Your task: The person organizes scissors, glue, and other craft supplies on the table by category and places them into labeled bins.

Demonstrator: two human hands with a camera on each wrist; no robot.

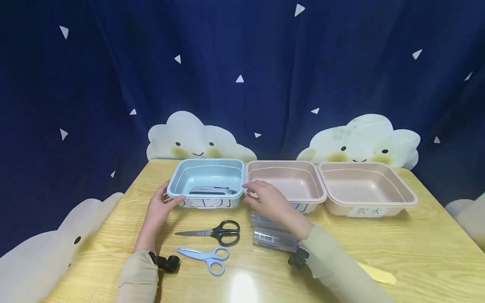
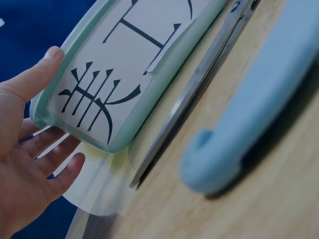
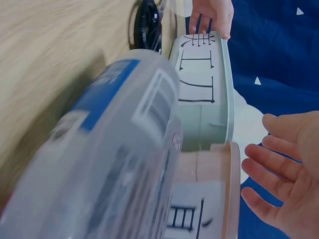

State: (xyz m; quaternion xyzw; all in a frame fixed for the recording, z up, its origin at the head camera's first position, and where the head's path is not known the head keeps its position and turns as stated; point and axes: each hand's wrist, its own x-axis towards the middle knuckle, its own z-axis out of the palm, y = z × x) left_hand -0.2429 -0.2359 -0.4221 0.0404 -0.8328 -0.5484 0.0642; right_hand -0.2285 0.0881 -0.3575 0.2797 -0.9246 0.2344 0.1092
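My left hand grips the left front corner of a light blue plastic bin. In the left wrist view its thumb lies over the rim and its fingers reach along the outer side. A grey and black utility knife lies inside, against the front wall. With fingers spread and slightly bent, my right hand is at the bin's right front corner, partly over the middle pink bin. The right wrist view shows that hand holding nothing.
Black-handled scissors and blue scissors lie before the blue bin. Two clear labelled bottles, the nearer one partly under my right forearm, lie on the table. Another pink bin stands right; a yellow object lies nearer.
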